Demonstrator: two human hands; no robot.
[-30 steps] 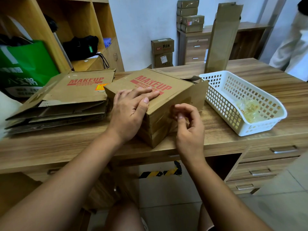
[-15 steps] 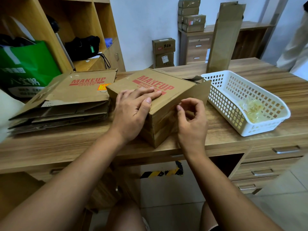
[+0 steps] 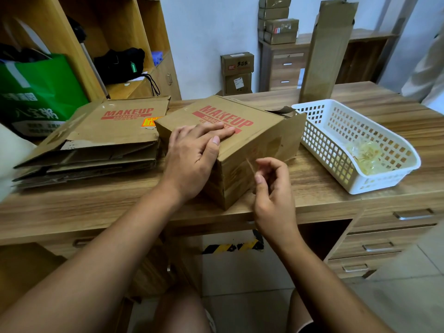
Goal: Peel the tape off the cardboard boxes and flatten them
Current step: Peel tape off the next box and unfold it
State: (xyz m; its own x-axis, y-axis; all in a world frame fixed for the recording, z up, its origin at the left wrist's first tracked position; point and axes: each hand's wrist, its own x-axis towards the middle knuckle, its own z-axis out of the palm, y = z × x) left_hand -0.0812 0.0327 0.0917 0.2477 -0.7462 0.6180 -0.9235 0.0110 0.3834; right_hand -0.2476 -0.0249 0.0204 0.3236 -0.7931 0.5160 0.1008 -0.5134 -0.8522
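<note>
The box [image 3: 252, 138] sits mid-desk [image 3: 96, 203] near the front edge, one corner turned toward the person, "MAKEUP" printed in red on top. Its right-end flap stands open just beside the basket [image 3: 324, 145]. That white slotted basket holds a crumpled wad [image 3: 365, 155] of clear tape at its near end.

The left hand [image 3: 194, 157] lies flat on the box top with straight fingers over the print and the thumb along the near edge. The right hand [image 3: 274, 188] hovers at the box's near-right face with curled fingers, thumb and forefinger pinching what looks like a strip of clear tape [image 3: 251, 164] lifted off that face; the strip is faint and hard to trace.

Left of the box, touching it, is a stack of flat boxes [image 3: 103, 131]. A green bag [image 3: 40, 92] stands behind the stack, and a tall carton [image 3: 324, 51] rises behind the basket.
</note>
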